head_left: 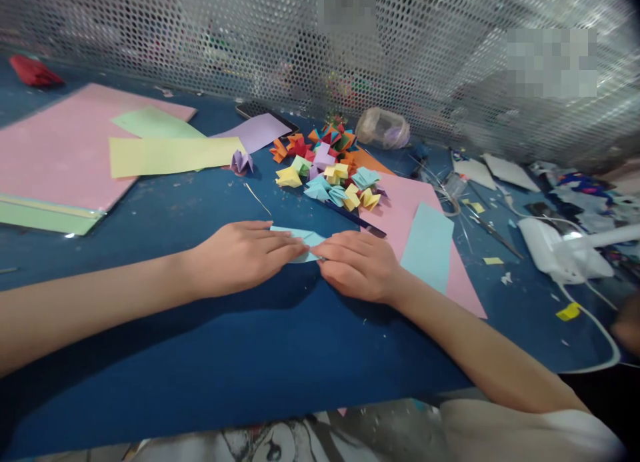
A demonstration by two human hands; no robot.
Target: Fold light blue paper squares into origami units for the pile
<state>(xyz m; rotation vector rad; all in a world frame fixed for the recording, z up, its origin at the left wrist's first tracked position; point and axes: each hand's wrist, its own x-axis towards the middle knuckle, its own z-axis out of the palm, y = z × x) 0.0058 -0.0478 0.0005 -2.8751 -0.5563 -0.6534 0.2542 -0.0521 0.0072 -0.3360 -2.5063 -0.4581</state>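
A light-blue piece of folded paper lies on the blue table between my two hands. My left hand presses on its left part, fingers together, with the fingertips on the paper. The fingertips of my right hand pinch its right end, and the thumb side is partly hidden. Just beyond my hands sits a pile of folded paper pieces in orange, red, purple, yellow, green and blue. A small purple folded piece stands apart, to the left of the pile.
Pink sheets and a yellow strip lie at the left. A light-blue strip rests on pink paper at the right. Behind stand a clear plastic jar and a perforated metal screen. A white lamp with a cable is far right.
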